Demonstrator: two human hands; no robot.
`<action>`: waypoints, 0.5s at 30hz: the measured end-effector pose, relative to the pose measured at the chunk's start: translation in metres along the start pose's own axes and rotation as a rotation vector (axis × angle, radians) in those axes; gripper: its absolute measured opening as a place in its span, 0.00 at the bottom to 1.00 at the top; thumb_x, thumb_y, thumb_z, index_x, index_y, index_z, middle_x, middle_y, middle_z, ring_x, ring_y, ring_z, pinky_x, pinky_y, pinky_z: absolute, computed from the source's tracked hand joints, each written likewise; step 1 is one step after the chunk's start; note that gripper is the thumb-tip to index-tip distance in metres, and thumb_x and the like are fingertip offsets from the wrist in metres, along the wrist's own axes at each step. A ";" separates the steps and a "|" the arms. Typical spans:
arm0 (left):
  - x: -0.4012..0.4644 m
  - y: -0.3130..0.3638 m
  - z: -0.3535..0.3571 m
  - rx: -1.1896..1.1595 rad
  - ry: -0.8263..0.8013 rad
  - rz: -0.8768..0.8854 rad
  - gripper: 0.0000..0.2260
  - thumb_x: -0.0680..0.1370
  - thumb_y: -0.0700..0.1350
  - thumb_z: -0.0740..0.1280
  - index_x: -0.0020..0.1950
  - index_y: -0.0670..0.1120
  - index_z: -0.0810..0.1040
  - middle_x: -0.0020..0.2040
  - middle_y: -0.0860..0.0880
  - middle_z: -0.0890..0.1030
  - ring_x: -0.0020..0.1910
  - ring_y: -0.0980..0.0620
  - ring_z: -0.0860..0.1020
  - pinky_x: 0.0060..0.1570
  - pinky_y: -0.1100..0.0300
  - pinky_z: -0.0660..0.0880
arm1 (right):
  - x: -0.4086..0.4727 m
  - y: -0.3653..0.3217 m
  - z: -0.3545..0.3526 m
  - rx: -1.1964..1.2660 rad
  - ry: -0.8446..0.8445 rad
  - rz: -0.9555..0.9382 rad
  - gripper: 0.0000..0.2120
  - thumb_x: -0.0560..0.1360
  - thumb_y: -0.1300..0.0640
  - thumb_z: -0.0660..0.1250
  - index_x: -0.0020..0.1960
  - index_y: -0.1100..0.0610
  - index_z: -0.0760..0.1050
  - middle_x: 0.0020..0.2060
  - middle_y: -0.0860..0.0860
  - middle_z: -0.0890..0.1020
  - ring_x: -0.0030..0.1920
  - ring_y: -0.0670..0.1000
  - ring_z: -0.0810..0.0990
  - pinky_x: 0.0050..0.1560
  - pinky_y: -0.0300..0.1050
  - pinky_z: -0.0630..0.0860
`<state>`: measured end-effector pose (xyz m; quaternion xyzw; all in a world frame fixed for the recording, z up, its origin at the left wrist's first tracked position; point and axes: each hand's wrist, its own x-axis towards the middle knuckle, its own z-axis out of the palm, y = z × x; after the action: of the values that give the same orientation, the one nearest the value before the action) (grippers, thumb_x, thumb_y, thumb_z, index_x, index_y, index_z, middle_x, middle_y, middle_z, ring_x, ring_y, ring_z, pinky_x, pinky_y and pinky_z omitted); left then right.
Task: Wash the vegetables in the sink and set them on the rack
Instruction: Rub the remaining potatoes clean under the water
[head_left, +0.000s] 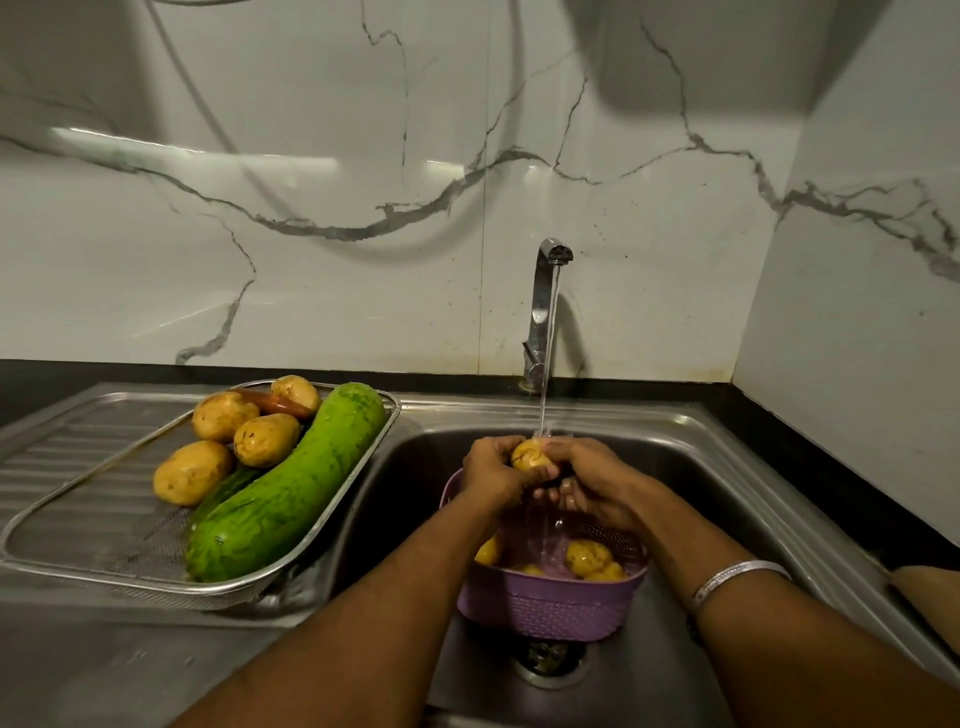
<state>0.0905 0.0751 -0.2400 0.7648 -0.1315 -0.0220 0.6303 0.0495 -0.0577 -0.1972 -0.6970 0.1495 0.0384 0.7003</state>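
- Purple basket (553, 605) in sink (727, 467), nearest cam; more potatoes inside, water falling in.
- Left hand (493, 475) & right hand (592, 480): fingers curled round one potato (527, 456), held above basket under tap (543, 312) stream.
- Rack (104, 540) on drainboard, left of sink: holds 4 potatoes, lg green gourd (291, 488), carrot (275, 402).
- Silver bangle (737, 577) on right wrist.

White veined marble wall (363, 182), black countertop (810, 441), dim light
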 end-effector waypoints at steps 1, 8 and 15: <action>0.000 0.000 0.000 -0.020 -0.001 -0.011 0.20 0.66 0.46 0.82 0.56 0.48 0.84 0.48 0.49 0.87 0.51 0.47 0.85 0.54 0.44 0.82 | -0.001 0.000 0.000 -0.006 0.004 -0.008 0.12 0.84 0.55 0.61 0.60 0.60 0.78 0.38 0.60 0.84 0.30 0.52 0.81 0.36 0.44 0.76; -0.004 0.009 0.011 0.118 0.028 0.095 0.16 0.75 0.44 0.74 0.63 0.49 0.82 0.53 0.49 0.85 0.54 0.50 0.83 0.57 0.46 0.80 | 0.014 0.005 0.009 -0.474 0.310 -0.174 0.22 0.84 0.45 0.55 0.59 0.59 0.80 0.45 0.58 0.84 0.43 0.56 0.83 0.46 0.48 0.79; -0.007 0.018 0.005 0.290 -0.036 0.304 0.27 0.75 0.43 0.75 0.74 0.50 0.73 0.65 0.48 0.80 0.64 0.53 0.77 0.66 0.54 0.74 | 0.007 0.001 0.004 -0.132 0.198 0.104 0.29 0.84 0.44 0.47 0.33 0.58 0.70 0.25 0.54 0.71 0.22 0.50 0.66 0.25 0.39 0.61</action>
<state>0.0798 0.0692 -0.2243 0.8184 -0.2584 0.0789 0.5072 0.0566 -0.0550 -0.1999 -0.7332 0.2509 0.0156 0.6318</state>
